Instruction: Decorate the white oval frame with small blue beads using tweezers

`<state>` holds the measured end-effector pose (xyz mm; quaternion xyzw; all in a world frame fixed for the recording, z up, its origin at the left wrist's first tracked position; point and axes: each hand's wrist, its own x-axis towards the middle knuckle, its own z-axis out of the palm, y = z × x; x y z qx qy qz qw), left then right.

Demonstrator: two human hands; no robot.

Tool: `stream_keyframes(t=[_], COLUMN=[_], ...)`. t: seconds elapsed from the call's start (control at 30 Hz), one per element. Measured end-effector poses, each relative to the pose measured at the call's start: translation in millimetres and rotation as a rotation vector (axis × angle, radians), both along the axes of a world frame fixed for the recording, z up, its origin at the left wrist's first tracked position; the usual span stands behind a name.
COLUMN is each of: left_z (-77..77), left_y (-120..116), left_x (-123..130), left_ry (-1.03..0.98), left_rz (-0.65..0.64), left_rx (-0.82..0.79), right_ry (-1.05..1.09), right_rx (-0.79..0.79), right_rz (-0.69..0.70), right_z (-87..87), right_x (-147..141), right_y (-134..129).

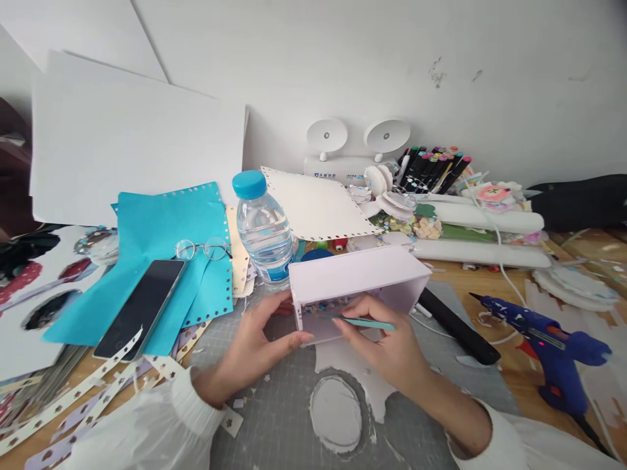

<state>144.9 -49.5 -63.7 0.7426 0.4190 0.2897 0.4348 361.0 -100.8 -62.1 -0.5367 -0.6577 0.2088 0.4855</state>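
Fingers (294,338) of the left hand (255,349): closed on the left end of a pale lilac paper box (357,287), thumb along its lower front edge. Fingers of the right hand (386,346): pinched on teal tweezers (362,322), tips apparently inside the box's open front, against a patterned strip.

Box: at 12 o'clock from both hands, on a grey cutting mat (284,405) on the tabletop. Judged light, thin-walled, easily crushed; best held at folded corners and end walls.

Water bottle (262,232): 11 o'clock of box. Phone (140,307): 9 o'clock. Blue glue gun (548,346): 3 o'clock. Spectacles (203,249): on teal paper (161,222).
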Motion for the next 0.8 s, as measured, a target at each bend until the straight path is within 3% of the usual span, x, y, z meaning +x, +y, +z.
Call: stream_keyframes(t=[0.17, 0.3, 0.8], left_z=[-1.4, -2.4, -1.2], left_y=[0, -1, 0], left_x=[-1, -2, -2], left_ry=[0.059, 0.103, 0.134], left_rz=[0.006, 0.037, 0.083], left_rx=[0.067, 0.113, 0.185], right_ry=[-0.103, -0.166, -0.053], right_rx=[0.045, 0.105, 0.010], right_rz=[0.042, -0.014, -0.056], right_z=[-1.9, 3.8, 23.6], right_x=[-1, 4, 14], right_y=[3, 5, 0])
